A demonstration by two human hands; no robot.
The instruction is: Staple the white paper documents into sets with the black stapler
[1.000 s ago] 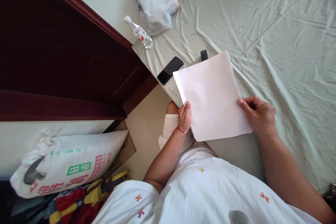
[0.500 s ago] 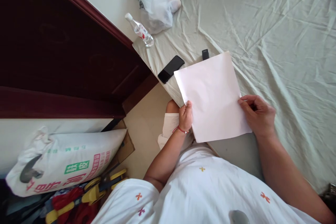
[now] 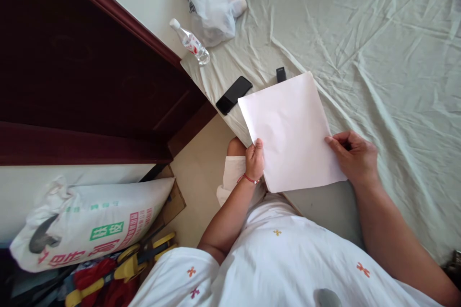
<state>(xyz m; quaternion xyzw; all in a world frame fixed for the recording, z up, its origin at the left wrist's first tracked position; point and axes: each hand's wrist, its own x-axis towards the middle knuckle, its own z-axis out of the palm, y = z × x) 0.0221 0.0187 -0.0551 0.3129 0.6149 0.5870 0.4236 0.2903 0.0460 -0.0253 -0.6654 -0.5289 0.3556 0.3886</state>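
Note:
A white sheet of paper (image 3: 290,134) is held out in front of me above my lap, tilted a little. My left hand (image 3: 255,159) is closed on its left edge, thumb on top and the other fingers hidden underneath. My right hand (image 3: 356,157) pinches the right edge between thumb and fingers. Whether it is one sheet or a thin stack I cannot tell. A grey flat surface (image 3: 324,206) shows below the paper, between it and my shirt. Just past the paper's far edge, a small black object (image 3: 281,74) lies partly covered.
A black phone (image 3: 234,95) lies on the wrinkled pale sheet (image 3: 396,81) near its left edge. Beyond it stand a clear bottle (image 3: 192,43) and a white plastic bag (image 3: 216,9). At lower left are a printed white sack (image 3: 93,220) and a yellow tool-like object (image 3: 126,268).
The paper's far right corner has shifted slightly left and its near edge slightly up. Both hands keep their hold and hardly move.

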